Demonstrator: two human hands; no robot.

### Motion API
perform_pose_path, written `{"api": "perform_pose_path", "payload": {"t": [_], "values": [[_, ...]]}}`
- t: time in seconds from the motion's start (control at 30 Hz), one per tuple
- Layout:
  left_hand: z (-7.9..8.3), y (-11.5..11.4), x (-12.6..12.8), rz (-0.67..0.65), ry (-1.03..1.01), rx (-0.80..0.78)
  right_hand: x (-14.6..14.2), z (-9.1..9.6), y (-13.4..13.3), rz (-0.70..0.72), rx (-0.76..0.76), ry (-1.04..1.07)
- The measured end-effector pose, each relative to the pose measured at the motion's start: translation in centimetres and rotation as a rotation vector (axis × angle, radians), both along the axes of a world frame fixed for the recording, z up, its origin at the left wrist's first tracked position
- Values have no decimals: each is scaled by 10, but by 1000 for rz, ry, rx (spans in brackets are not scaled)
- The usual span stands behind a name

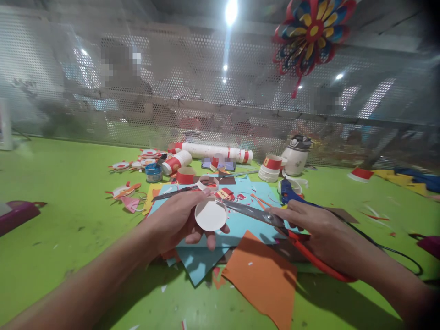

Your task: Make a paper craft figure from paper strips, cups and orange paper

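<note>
My left hand [178, 220] is closed round a small white paper cup [210, 214], its round base facing me. My right hand [314, 229] grips red-handled scissors [261, 215], whose metal blades point left and reach the cup's edge. Both hands hover over light blue paper sheets [240, 224] and an orange sheet [264, 275] lying on the green table [68, 229].
Behind the hands lie cut red-and-white cup pieces [187, 176], a stack of cups [271, 167], a long roll of cups [213, 150], a small blue jar [153, 173], a white jug [296, 155] and a blue glue gun [288, 192] with black cord. A perforated metal screen [172, 91] backs the table; a paper pinwheel [311, 32] hangs above.
</note>
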State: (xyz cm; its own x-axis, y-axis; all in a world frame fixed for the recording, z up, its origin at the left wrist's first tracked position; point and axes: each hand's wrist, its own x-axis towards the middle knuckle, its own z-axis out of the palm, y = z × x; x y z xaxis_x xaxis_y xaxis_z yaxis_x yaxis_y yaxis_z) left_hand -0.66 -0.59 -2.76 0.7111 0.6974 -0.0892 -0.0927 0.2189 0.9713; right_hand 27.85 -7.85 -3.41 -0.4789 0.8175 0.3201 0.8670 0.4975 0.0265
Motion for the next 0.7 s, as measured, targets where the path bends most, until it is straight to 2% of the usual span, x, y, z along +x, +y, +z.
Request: {"api": "perform_pose_path", "payload": {"t": [0.17,0.47,0.7], "values": [[-2,0,1,4,3,10,0,-1,0,-9,8,-25],[-4,-1,0,97,34,86,-4,0,-4,-65,-19,-32],[-4,-3,2,93,43,83,-1,-2,-2,-45,-24,-33]]}}
